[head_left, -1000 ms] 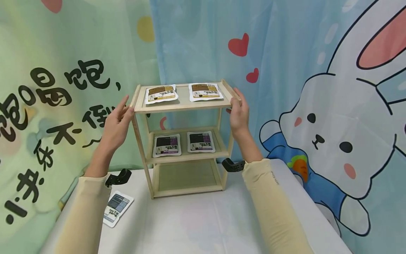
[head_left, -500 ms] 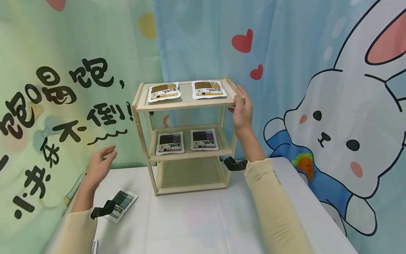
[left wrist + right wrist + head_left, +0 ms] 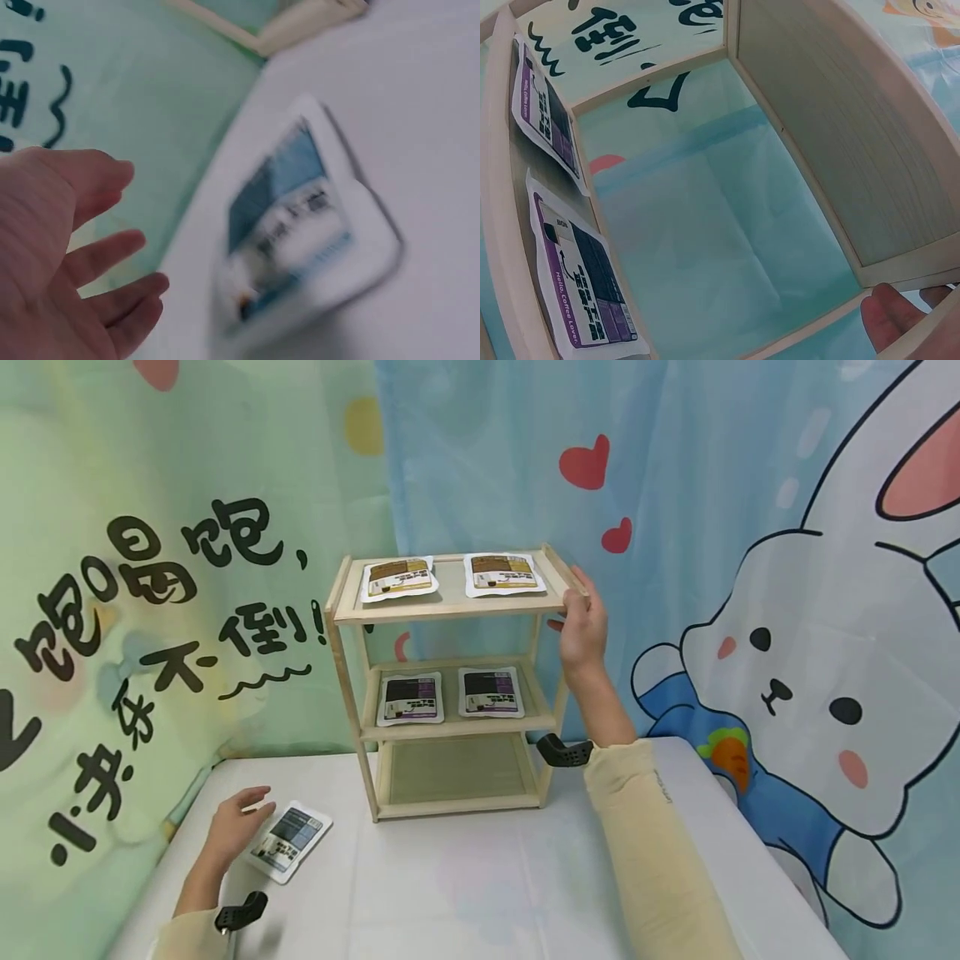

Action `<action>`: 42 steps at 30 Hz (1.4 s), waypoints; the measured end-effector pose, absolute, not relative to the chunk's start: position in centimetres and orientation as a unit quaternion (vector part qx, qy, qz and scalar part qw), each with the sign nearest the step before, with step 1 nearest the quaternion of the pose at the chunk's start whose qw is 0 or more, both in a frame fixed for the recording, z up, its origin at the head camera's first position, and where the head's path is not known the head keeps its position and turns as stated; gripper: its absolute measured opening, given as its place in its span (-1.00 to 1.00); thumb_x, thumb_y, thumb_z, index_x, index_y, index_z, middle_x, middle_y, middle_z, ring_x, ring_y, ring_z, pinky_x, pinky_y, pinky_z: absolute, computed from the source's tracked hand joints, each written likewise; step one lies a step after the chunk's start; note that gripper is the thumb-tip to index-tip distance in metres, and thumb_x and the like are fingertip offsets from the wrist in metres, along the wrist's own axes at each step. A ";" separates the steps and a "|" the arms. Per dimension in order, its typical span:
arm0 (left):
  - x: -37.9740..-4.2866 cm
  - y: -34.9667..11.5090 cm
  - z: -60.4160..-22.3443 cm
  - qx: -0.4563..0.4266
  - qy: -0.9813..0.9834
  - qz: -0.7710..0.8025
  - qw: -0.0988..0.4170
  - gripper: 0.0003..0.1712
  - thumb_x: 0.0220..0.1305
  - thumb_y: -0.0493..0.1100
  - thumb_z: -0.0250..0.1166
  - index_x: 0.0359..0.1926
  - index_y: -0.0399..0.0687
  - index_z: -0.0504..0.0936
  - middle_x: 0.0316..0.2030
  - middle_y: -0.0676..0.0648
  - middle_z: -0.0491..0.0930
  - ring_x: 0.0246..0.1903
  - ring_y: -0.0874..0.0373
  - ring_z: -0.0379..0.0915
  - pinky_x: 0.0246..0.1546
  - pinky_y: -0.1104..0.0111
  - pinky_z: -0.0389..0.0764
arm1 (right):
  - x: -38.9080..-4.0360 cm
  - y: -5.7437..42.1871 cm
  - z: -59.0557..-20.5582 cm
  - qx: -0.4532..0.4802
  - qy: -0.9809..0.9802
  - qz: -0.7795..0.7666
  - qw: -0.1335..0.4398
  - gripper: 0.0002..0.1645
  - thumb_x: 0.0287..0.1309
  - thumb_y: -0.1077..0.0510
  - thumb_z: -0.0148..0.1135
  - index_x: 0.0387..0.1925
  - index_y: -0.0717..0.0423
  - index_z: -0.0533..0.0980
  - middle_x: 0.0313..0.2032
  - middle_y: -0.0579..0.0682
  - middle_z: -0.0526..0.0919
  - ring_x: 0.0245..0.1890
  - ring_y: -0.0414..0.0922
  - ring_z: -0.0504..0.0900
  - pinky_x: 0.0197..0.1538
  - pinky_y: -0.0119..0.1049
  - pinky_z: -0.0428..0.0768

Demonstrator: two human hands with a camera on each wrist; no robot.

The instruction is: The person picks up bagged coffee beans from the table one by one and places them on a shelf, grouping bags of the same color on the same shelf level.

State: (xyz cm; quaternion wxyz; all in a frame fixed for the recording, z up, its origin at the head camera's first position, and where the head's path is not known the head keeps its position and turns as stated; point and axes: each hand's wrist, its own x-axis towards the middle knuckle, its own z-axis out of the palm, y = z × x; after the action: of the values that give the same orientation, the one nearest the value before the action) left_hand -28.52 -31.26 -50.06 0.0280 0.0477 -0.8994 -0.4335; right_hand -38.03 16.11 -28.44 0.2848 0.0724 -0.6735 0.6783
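A three-tier wooden shelf [image 3: 457, 727] stands on the white table. My right hand [image 3: 585, 631] grips the right end of its top board; in the right wrist view its fingers [image 3: 889, 311] show at the shelf's corner. Over the table on the left is my left hand [image 3: 234, 831], fingers loosely bent and holding nothing. Just right of it lies a white pouch with a blue-grey label [image 3: 291, 842], blurred in the left wrist view. Two pouches with brown-yellow labels, one left [image 3: 398, 578] and one right [image 3: 505, 574], lie on the top tier.
Two pouches with purple and black labels, left [image 3: 410, 699] and right [image 3: 491, 692], lie on the middle tier. Behind the table [image 3: 450, 893] hangs a printed curtain [image 3: 480, 460] with a rabbit, hearts and black characters.
My left hand has let go of the shelf's top left end and come down leftward beside the blue-grey pouch. The right hand keeps its hold on the shelf.
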 end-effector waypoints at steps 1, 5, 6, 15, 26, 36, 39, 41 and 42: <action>-28.4 -31.3 -50.5 0.048 -0.904 -0.424 0.026 -0.49 0.39 -0.19 0.16 0.24 -0.45 0.39 0.21 -0.54 0.31 0.15 -0.45 0.30 0.08 -0.11 0.38 | -38.0 16.2 -28.5 0.069 -0.674 0.678 0.285 -0.37 0.37 0.11 -0.29 0.44 0.06 0.21 0.22 0.18 0.39 -0.02 -0.04 0.50 -0.10 -0.25 0.47; -27.9 -31.3 -52.3 0.050 -0.923 -0.382 0.001 -0.45 0.31 -0.18 0.25 0.21 -0.44 0.41 0.21 -0.56 0.28 0.17 -0.51 0.22 0.09 -0.18 0.33 | -37.6 16.5 -29.0 0.064 -0.679 0.675 0.283 -0.37 0.38 0.12 -0.29 0.45 0.08 0.19 0.23 0.18 0.39 -0.04 -0.04 0.49 -0.12 -0.25 0.47; -27.8 -31.3 -52.7 0.051 -0.927 -0.371 -0.007 -0.43 0.29 -0.16 0.27 0.21 -0.43 0.41 0.22 -0.56 0.27 0.18 -0.51 0.19 0.10 -0.19 0.31 | -37.6 16.5 -29.1 0.066 -0.680 0.674 0.281 -0.37 0.39 0.12 -0.30 0.45 0.09 0.19 0.23 0.18 0.39 -0.04 -0.04 0.49 -0.12 -0.25 0.48; -27.3 -30.8 -53.9 0.046 -0.949 -0.312 -0.025 -0.27 0.09 -0.08 0.45 0.20 -0.40 0.45 0.14 -0.53 0.38 0.14 -0.49 0.25 0.06 -0.21 0.31 | -37.7 16.3 -29.6 0.072 -0.677 0.675 0.284 -0.37 0.36 0.12 -0.28 0.44 0.09 0.21 0.20 0.20 0.40 -0.06 -0.01 0.52 -0.22 -0.29 0.52; -27.1 -30.1 -53.5 0.085 -0.930 -0.357 -0.017 -0.19 -0.07 0.05 0.56 0.15 -0.28 0.52 0.17 -0.53 0.35 0.11 -0.43 0.31 0.03 -0.16 0.36 | -37.5 16.1 -29.1 0.077 -0.679 0.671 0.288 -0.37 0.35 0.11 -0.29 0.43 0.09 0.20 0.17 0.21 0.42 -0.08 0.05 0.56 -0.30 -0.31 0.54; -25.6 -26.8 -54.4 0.094 -0.888 -0.449 0.032 -0.25 -0.07 -0.06 0.57 0.12 -0.29 0.52 0.14 -0.47 0.42 0.09 -0.30 0.37 0.05 -0.10 0.35 | -37.5 16.2 -28.8 0.084 -0.684 0.660 0.298 -0.37 0.36 0.10 -0.30 0.42 0.12 0.21 0.16 0.22 0.42 -0.11 0.02 0.57 -0.34 -0.34 0.55; -25.4 -25.7 -54.3 0.089 -0.867 -0.490 0.025 -0.24 -0.08 -0.09 0.58 0.14 -0.28 0.51 0.23 -0.45 0.34 0.23 -0.31 0.23 0.18 -0.12 0.23 | -37.6 16.3 -28.7 0.085 -0.683 0.660 0.301 -0.38 0.36 0.10 -0.30 0.42 0.09 0.22 0.16 0.21 0.42 -0.12 0.00 0.57 -0.35 -0.35 0.56; -25.1 -24.9 -54.2 0.085 -0.855 -0.510 0.026 -0.24 -0.09 -0.12 0.59 0.14 -0.28 0.51 0.26 -0.45 0.31 0.28 -0.32 0.15 0.23 -0.12 0.16 | -37.6 16.3 -28.7 0.085 -0.682 0.661 0.301 -0.38 0.36 0.10 -0.29 0.41 0.07 0.23 0.15 0.21 0.43 -0.13 0.00 0.57 -0.35 -0.35 0.55; -24.9 -24.6 -54.1 0.085 -0.850 -0.519 0.030 -0.25 -0.10 -0.14 0.59 0.13 -0.28 0.52 0.26 -0.44 0.31 0.30 -0.31 0.14 0.25 -0.10 0.14 | -37.6 16.2 -28.6 0.085 -0.681 0.662 0.300 -0.38 0.36 0.10 -0.29 0.41 0.07 0.23 0.15 0.21 0.42 -0.13 -0.01 0.58 -0.35 -0.36 0.55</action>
State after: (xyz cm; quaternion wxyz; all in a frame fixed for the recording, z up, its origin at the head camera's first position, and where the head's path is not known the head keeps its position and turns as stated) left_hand -24.86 -24.56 -54.10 0.0297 0.0845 -0.8503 -0.5187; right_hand -37.58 16.25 -28.64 0.3004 0.0853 -0.6812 0.6621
